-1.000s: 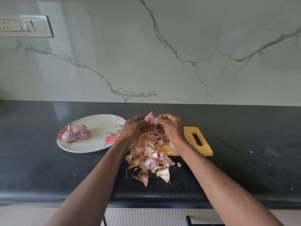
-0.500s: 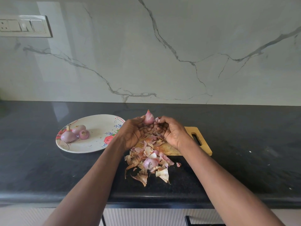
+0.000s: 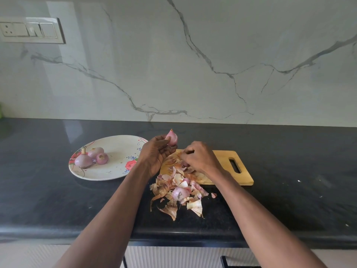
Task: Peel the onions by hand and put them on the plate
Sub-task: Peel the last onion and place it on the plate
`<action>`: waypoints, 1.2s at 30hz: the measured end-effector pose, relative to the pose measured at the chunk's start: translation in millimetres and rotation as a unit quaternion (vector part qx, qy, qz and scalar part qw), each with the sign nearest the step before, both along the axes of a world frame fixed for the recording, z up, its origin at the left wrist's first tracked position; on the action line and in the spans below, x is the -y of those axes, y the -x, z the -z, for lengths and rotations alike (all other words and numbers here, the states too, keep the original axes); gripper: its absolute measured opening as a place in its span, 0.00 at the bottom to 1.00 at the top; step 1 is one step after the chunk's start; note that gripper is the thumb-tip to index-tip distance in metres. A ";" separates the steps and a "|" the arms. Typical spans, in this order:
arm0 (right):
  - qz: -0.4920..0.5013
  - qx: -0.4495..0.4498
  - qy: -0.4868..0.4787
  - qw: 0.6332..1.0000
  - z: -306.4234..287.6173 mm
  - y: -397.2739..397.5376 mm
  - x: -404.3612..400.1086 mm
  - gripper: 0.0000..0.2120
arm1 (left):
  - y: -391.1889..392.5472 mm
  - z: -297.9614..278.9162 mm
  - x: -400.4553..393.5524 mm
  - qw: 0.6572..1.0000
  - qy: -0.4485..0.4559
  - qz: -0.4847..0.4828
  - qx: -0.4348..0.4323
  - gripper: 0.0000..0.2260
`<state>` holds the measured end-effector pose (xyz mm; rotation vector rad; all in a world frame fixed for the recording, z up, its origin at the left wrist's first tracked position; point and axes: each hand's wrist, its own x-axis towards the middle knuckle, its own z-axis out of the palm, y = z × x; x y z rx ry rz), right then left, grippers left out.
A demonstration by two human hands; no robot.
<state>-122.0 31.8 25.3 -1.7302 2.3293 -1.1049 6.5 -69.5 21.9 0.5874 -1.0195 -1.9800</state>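
Black stone counter (image 3: 48, 200), your left hand (image 3: 156, 154) gripping a peeled pink onion (image 3: 172, 137); your right hand (image 3: 199, 158) curled over papery skins (image 3: 179, 188), grasp unclear

We face a glossy white marble wall (image 3: 212, 55) with grey veins. At ten o'clock sits a switch panel (image 3: 31, 30). Below runs a black speckled worktop (image 3: 289, 161); white ribbed cabinet fronts (image 3: 173, 257) show at six o'clock.

Your left hand (image 3: 156, 153) holds a peeled onion (image 3: 172, 137) up beside the plate (image 3: 108, 174); your right hand (image 3: 199, 157) curls over the skins (image 3: 179, 188) at the cutting board (image 3: 224, 161), near the worktop's (image 3: 58, 206) front edge.
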 end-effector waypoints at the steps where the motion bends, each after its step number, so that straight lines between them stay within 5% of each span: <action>1: 0.005 0.029 0.032 0.999 -0.4 0.7 -0.1 0.10 | 0.3 0.0 -0.5 1.000 0.008 0.006 0.003 0.07; 5: 0.019 0.170 0.155 0.973 -3.8 5.4 0.5 0.07 | 0.1 -0.6 -3.1 0.999 0.022 0.037 0.012 0.12; 8: 0.024 0.231 0.150 0.961 -4.6 8.6 2.6 0.13 | -0.4 -2.6 -8.2 0.997 0.029 0.066 0.019 0.13; 12: 0.025 0.275 0.128 0.952 -5.3 8.7 1.7 0.08 | 0.9 -3.2 -12.3 0.996 0.054 0.071 0.028 0.17; 28: 0.068 0.126 0.206 0.968 3.0 -11.1 3.7 0.11 | 3.6 2.2 -11.6 0.987 0.135 0.058 0.069 0.17; 36: 0.048 0.317 0.177 0.930 -3.1 -2.3 0.2 0.06 | 1.3 -3.7 -11.8 0.994 0.057 0.090 0.026 0.09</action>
